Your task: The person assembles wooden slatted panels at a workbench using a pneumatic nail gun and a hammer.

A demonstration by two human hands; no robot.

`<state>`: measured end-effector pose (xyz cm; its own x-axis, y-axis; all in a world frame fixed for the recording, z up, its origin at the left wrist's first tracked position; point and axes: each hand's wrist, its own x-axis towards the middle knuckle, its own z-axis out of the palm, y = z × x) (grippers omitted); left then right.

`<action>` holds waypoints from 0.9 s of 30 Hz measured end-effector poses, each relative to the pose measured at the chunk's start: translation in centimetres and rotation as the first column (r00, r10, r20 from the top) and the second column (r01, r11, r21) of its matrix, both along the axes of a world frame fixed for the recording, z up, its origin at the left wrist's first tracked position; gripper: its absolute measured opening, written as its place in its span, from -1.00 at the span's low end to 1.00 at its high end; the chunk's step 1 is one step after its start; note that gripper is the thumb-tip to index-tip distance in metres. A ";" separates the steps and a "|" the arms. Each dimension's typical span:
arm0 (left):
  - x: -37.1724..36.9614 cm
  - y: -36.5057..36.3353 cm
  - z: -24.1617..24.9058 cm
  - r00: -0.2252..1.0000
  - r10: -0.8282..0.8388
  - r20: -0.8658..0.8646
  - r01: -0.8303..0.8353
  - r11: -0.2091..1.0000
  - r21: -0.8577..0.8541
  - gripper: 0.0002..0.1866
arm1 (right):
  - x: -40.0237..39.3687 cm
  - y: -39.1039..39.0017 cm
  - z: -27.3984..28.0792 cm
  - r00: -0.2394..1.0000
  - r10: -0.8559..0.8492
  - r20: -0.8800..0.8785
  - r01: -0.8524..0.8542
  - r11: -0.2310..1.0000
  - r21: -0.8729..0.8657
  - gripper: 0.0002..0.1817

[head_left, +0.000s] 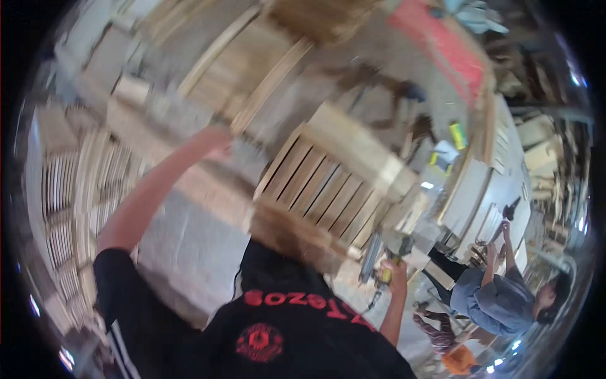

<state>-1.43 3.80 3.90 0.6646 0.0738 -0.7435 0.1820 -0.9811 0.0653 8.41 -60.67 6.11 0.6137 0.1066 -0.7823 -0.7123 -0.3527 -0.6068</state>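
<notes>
My left hand [218, 143] reaches out at the upper left, smeared by motion. It overlaps the near end of a long wooden rail [271, 85] on a pale wooden frame, and I cannot tell whether its fingers grip the rail. Low on the right, my right hand [396, 273] is wrapped round the handle of a nail gun [386, 274] with yellow and dark parts. Between my hands, close in front of my body, stands a slatted wooden piece [315, 183] with dark gaps between its slats. The nail gun is beside its lower right corner.
Stacked slatted wooden parts [60, 192] line the left side. At the right a person in a grey shirt [489, 297] works at a long pale table [505, 158]. A red strip [442, 47] runs along the upper right. Yellow items [457, 135] lie near that table.
</notes>
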 end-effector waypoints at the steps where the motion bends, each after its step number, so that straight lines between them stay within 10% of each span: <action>1: -0.8 2.3 3.7 0.994 -0.023 0.112 0.017 0.998 0.055 -0.62 | 1.4 -2.5 -0.1 0.995 -0.085 -0.053 0.090 0.990 0.110 -0.81; 3: 4.6 4.8 11.1 0.942 0.101 -0.319 -0.047 0.984 0.171 -0.45 | 3.8 -6.9 -1.4 0.986 -0.164 -0.014 0.164 0.983 0.083 -0.81; 6: 10.7 3.2 9.9 0.752 0.659 0.005 -0.651 0.745 -0.145 -0.46 | 5.5 -9.0 -4.7 0.969 -0.214 0.121 0.232 0.959 -0.162 -0.77; 9: 15.4 0.2 -2.6 0.335 0.935 -0.120 -0.573 0.101 -0.813 -0.44 | 7.3 -0.4 -2.5 0.904 -0.418 0.088 0.420 0.907 -0.001 -0.66; 10: 17.4 -1.6 -9.7 0.445 0.883 -0.149 -0.450 0.076 -0.890 -0.40 | 8.9 2.7 -1.4 0.885 -0.458 0.076 0.456 0.889 0.050 -0.62; 11: 22.8 -7.3 -6.7 0.057 0.745 -0.664 -0.723 -0.428 -0.543 -0.39 | 11.2 5.2 -0.8 0.879 -0.472 0.063 0.466 0.880 0.097 -0.57; 12: 28.6 -13.1 -0.2 -0.098 0.749 -0.656 -0.711 -0.513 -0.480 -0.46 | 13.9 7.3 -1.3 0.886 -0.461 0.042 0.451 0.881 0.143 -0.53; 14: 37.1 -15.8 -4.3 0.196 0.439 -0.877 -0.399 -0.781 -0.481 -0.43 | 21.2 9.2 -12.2 0.835 -0.476 -0.274 0.536 0.597 0.596 -0.42; 15: 40.6 -15.8 -4.8 0.383 0.299 -0.874 -0.261 -0.873 -0.413 -0.42 | 26.3 9.6 -17.7 0.920 -0.374 -0.116 0.342 0.622 0.705 -0.37; 16: 42.5 -15.9 -1.5 0.497 0.326 -0.804 -0.173 -0.871 -0.460 -0.40 | 31.5 10.8 -19.9 0.726 -0.548 -0.415 0.657 0.378 0.652 -0.36; 17: 41.2 -17.0 8.2 0.466 0.576 -0.672 -0.190 -0.676 -0.712 -0.46 | 35.9 10.6 -19.5 0.838 -0.399 -0.373 0.509 0.322 0.799 -0.41; 19: 35.8 -17.6 14.4 0.315 0.939 -0.141 0.065 -0.170 -0.983 -0.56 | 39.8 15.6 -6.9 0.801 -0.537 0.265 0.141 0.600 0.788 -0.47; 22: 25.5 -17.4 14.4 0.180 0.817 0.547 -0.201 0.575 -0.793 -0.74 | 41.0 15.7 2.8 0.734 -0.624 0.268 0.024 0.419 0.908 -0.46; 23: 21.9 -17.2 11.2 0.197 0.795 0.573 -0.326 0.604 -0.727 -0.71 | 38.5 16.0 5.3 0.732 -0.616 0.292 -0.039 0.389 0.920 -0.49; 25: 13.6 -16.9 3.4 0.357 0.834 0.419 -0.652 0.545 -0.528 -0.66 | 32.1 17.7 5.5 0.677 -0.471 0.566 0.015 0.777 0.630 -0.52; 27: 5.4 -19.5 -1.3 0.594 0.675 0.438 -0.753 0.658 0.008 -0.62 | 25.4 15.3 -0.8 0.674 0.070 0.736 -0.130 0.991 0.025 -0.72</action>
